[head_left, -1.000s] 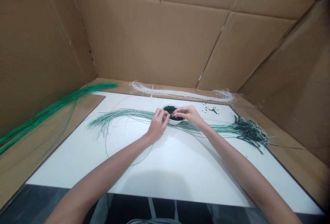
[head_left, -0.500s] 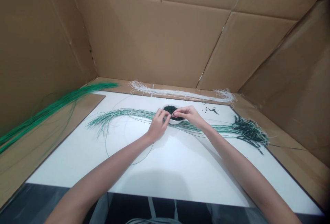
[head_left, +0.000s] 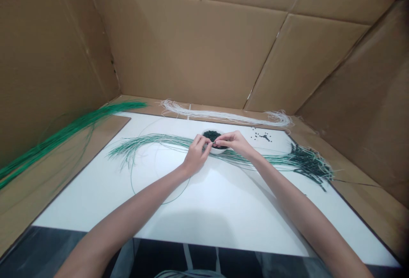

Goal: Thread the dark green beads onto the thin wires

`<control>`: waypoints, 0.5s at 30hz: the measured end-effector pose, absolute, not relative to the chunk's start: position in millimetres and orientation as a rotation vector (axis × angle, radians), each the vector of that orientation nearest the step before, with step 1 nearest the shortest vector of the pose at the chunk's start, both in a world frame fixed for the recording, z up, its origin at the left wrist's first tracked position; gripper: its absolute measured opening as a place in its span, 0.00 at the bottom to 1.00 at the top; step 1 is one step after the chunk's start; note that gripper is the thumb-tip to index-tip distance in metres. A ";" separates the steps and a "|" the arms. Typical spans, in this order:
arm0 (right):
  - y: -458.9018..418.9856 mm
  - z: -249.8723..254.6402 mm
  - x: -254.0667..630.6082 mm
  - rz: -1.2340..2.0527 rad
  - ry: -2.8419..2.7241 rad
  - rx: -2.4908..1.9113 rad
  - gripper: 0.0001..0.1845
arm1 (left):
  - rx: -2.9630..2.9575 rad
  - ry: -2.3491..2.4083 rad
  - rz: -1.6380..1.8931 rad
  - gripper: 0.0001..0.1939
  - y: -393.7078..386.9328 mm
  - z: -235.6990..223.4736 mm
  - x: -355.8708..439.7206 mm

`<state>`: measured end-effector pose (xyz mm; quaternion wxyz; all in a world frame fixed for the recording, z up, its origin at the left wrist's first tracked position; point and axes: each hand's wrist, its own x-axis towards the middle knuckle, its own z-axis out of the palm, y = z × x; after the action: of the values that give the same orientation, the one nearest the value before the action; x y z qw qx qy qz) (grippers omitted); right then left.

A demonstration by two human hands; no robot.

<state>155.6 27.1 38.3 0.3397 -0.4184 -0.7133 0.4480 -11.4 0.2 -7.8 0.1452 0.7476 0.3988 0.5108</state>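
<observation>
Pinching thin wire [head_left: 211, 142] at the fingertips, left hand [head_left: 196, 155] and right hand [head_left: 231, 141] gripped it short, close together, directly above white bowl [head_left: 217, 151] of dark beads [head_left: 211, 134]

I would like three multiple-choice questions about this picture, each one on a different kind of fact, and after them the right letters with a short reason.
1. Where is the white bowl?
A) On the brown cardboard at the left
B) Between the two hands
C) Behind the white strands

2. What colour are the beads in it?
A) Red
B) White
C) Dark green

3. How are the left hand and right hand?
A) Their fingertips nearly meet above the bowl
B) Both lie flat on the white board
C) The right hand lifts the bowl

1 B: the hands reach it from both sides.
2 C: a dark green heap fills it.
3 A: both hands are raised, close together, over it.
</observation>
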 end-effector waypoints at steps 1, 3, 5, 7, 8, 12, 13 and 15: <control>27.2 38.3 155.6 1.165 -1.858 -1.088 0.14 | 2.155 1.151 1.473 0.06 0.4 -7.7 -11.3; 27.1 38.4 155.5 1.161 -1.860 -1.091 0.14 | 2.159 1.156 1.475 0.06 0.6 -7.3 -11.3; 26.9 38.6 155.2 1.157 -1.864 -1.100 0.14 | 2.162 1.161 1.473 0.06 0.4 -6.7 -11.3; 26.7 38.7 154.8 1.153 -1.869 -1.107 0.14 | 2.162 1.165 1.474 0.06 0.0 -6.4 -11.4; 26.6 38.8 154.5 1.151 -1.871 -1.108 0.14 | 2.161 1.166 1.477 0.06 -0.2 -6.3 -11.4; 26.6 38.8 153.9 1.145 -1.879 -1.106 0.14 | 2.163 1.158 1.483 0.07 -0.6 -6.5 -11.6; 26.6 38.9 153.8 1.144 -1.879 -1.107 0.14 | 2.164 1.154 1.483 0.07 -0.6 -6.6 -11.6; 26.5 39.1 153.9 1.140 -1.880 -1.110 0.15 | 2.161 1.149 1.480 0.07 -0.4 -6.7 -11.6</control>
<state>153.9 26.5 39.1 0.3329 -0.4250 -0.7198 0.4364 -11.6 -0.4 -6.7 0.1403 0.7481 0.3977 0.5124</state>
